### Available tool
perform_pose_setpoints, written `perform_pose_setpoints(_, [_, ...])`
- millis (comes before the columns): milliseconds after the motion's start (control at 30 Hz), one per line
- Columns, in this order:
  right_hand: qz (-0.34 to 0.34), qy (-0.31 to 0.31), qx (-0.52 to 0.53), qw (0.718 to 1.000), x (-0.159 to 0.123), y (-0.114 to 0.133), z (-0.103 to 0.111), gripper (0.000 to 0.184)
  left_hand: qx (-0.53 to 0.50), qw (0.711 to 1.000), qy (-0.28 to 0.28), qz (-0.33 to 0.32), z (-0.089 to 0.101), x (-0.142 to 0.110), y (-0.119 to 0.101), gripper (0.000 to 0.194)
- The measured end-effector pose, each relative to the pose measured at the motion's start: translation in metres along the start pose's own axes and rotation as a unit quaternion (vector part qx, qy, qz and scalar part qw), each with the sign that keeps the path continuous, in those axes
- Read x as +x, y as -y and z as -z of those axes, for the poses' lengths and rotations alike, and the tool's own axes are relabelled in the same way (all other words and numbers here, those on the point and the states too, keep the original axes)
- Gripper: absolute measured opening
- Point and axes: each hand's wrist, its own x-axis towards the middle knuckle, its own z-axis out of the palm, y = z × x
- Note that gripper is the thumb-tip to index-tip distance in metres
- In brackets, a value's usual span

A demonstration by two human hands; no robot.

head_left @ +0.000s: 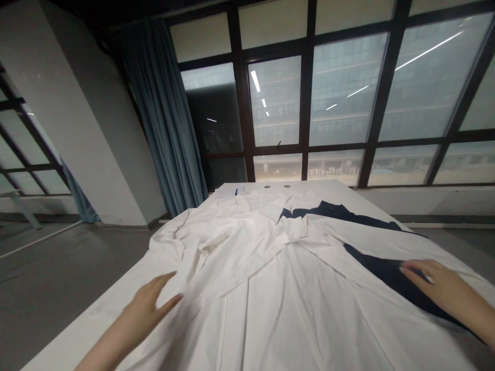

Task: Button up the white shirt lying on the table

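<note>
A white long-sleeved garment, perhaps a shirt or coat, lies spread and creased over the table. Above its left part is my left hand, thumb and fingers spread apart, with nothing in it. Over at the right, my right hand is above a dark navy cloth that shows beside the white sleeve. Its thumb and fingertips come together in a pinch; whether they hold anything cannot be made out. More navy cloth shows on the far side of that sleeve.
The white table reaches toward the windows. At its far end are a blue pen, a sheet of paper and two round inserts. A blue curtain and a grey pillar stand at the left.
</note>
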Motion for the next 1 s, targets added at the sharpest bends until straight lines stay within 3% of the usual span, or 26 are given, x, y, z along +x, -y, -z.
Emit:
perform_pose_setpoints(100, [0.088, 0.102, -0.002, 0.991, 0.045, 0.101, -0.047, 0.028, -0.056, 0.989, 0.003, -0.133, -0.037, 0.060, -0.104, 0.039])
perform_pose_setpoints(200, [0.122, 0.135, -0.056, 0.982, 0.074, 0.164, -0.113, 0.033, -0.043, 0.975, 0.066, -0.207, -0.104, 0.102, -0.189, 0.032])
perform_pose_setpoints(300, [0.097, 0.165, -0.113, 0.975, 0.093, 0.181, -0.168, 0.036, 0.031, 0.977, 0.100, -0.186, -0.169, 0.130, -0.228, 0.047])
perform_pose_setpoints(400, [0.060, 0.174, -0.102, 0.978, 0.120, 0.167, -0.185, 0.017, -0.013, 0.988, 0.075, -0.131, -0.197, 0.160, -0.226, 0.030])
perform_pose_setpoints(500, [0.022, 0.143, -0.074, 0.987, 0.167, 0.134, -0.163, 0.025, -0.066, 0.995, 0.048, -0.065, -0.182, 0.207, -0.203, 0.018])
perform_pose_setpoints(633, [-0.046, 0.091, -0.052, 0.993, 0.232, 0.086, -0.119, 0.035, -0.102, 0.993, -0.030, 0.043, -0.139, 0.284, -0.165, 0.025])
perform_pose_setpoints(700, [-0.070, 0.062, -0.040, 0.995, 0.253, 0.073, -0.109, 0.035, -0.121, 0.989, -0.061, 0.066, -0.125, 0.314, -0.155, 0.025])
perform_pose_setpoints(800, [-0.080, -0.018, -0.036, 0.996, 0.269, 0.079, -0.113, 0.031, -0.139, 0.981, -0.108, 0.077, -0.118, 0.340, -0.157, 0.023])
perform_pose_setpoints(900, [-0.089, -0.113, -0.075, 0.987, 0.280, 0.103, -0.123, 0.033, -0.151, 0.973, -0.146, 0.093, -0.116, 0.355, -0.173, 0.025])
perform_pose_setpoints(1000, [-0.099, -0.158, -0.133, 0.973, 0.288, 0.126, -0.132, 0.036, -0.162, 0.969, -0.158, 0.096, -0.117, 0.364, -0.189, 0.033])
